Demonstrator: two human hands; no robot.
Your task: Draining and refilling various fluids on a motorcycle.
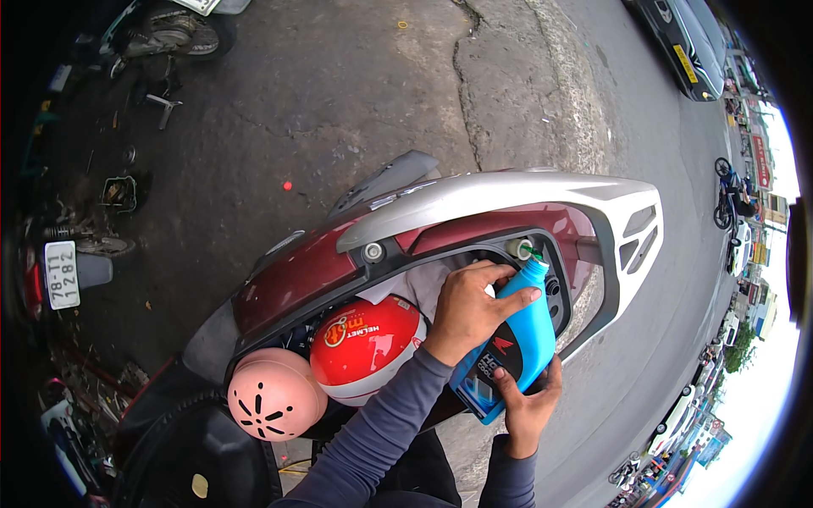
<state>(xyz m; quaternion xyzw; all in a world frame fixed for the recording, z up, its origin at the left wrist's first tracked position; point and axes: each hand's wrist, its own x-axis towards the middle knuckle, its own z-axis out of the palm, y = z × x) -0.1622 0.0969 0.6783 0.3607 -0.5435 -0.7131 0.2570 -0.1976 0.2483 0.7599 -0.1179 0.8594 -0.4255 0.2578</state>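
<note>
My left hand (477,306) wraps round the upper part of a blue coolant bottle (530,326), its thumb across the front. Lower down, my right hand (530,403) grips the bottle near its base, thumb on the dark label. The bottle is tilted, its mouth against or just by a pale round filler neck (519,249) at the rear of a scooter's open seat compartment. Green liquid shows at the mouth. Beside my left forearm, a red and white helmet (364,343) and a pink helmet (278,395) sit in the compartment, with pale cloth (415,288) behind.
The dark red scooter body (296,284) has a silver grab rail (500,193) round its tail. A black seat or cover (199,449) lies at lower left. Parked motorbikes (174,34) stand at left on stained concrete (339,93). A dark car (682,46) is on the road at right.
</note>
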